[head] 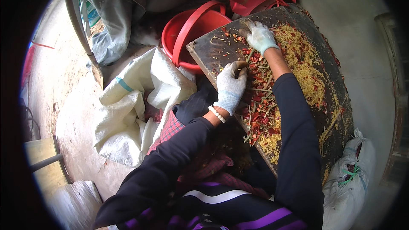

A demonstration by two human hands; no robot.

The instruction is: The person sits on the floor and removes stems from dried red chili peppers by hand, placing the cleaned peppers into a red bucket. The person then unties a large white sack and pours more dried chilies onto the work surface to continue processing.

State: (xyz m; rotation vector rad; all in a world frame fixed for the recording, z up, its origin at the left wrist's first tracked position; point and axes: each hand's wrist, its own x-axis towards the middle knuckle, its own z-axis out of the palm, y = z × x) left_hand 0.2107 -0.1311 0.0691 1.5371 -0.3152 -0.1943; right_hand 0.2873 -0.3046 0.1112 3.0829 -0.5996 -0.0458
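Observation:
A dark board [217, 51] bears yellow seeds [300, 60] on its right part and a heap of red dried chilli pieces and stems [260, 102] along its near left edge. My left hand [230, 83], in a whitish knit glove with a bead bracelet at the wrist, is at the board's left edge, thumb and forefinger curled near the upper end of the heap; whether a piece is between them is unclear. My right hand [259, 36], in a similar glove with stained fingertips, rests farther up the board with its fingers spread, beside scattered seeds and red bits.
A red plastic bucket [172, 32] stands against the board's upper left. An open white woven sack [124, 111] holding something dark red lies at the left. A red bag [246, 0] is behind the board; a tied white sack [348, 179] is at the lower right.

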